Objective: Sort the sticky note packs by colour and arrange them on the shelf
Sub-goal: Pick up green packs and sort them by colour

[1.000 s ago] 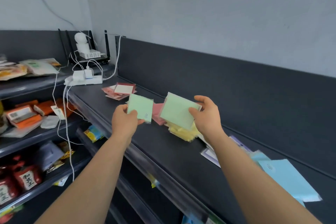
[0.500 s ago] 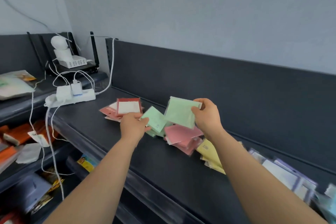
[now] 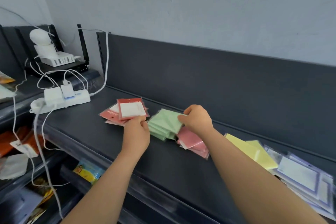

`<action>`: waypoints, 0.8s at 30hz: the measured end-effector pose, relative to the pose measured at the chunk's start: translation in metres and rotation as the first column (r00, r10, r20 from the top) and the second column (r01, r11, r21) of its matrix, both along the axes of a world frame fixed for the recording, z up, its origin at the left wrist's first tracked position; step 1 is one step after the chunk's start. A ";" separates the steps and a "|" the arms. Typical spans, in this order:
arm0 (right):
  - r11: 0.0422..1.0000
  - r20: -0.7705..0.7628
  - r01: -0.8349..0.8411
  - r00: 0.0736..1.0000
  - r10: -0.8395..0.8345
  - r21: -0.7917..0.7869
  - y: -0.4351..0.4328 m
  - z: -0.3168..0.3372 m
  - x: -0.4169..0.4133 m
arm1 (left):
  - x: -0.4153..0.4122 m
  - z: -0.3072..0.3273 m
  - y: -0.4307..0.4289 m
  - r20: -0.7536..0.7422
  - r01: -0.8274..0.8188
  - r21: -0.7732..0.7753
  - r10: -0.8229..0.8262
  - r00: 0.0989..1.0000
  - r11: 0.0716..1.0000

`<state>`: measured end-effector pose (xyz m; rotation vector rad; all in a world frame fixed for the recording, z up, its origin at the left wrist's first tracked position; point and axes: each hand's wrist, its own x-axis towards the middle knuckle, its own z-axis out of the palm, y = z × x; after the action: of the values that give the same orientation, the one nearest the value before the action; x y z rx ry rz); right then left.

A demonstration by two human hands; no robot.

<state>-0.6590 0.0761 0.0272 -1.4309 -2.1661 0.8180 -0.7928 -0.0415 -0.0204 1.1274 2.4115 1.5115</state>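
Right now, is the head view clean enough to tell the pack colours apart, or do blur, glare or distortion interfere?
Head view: lighting soft and even, no hard shadows or glare; green packs and pink packs at centre read clearly; purple-edged packs at the right edge are smeared by blur; the wide lens slightly bows the lines of the shelf.

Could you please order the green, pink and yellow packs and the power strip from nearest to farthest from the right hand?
1. green packs, gripped by the right hand
2. pink packs, beside its wrist
3. yellow packs, further right
4. power strip, far left end
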 end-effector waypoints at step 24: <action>0.901 0.090 0.146 0.976 -0.199 0.408 -0.052 0.017 0.220 | 0.194 0.053 0.017 -0.450 0.377 -0.024 -0.346 0.823 0.926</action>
<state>-0.4395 0.0243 0.0446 -1.4611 -2.1021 0.2022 -0.5992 -0.0242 0.0328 2.0096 2.2043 1.3235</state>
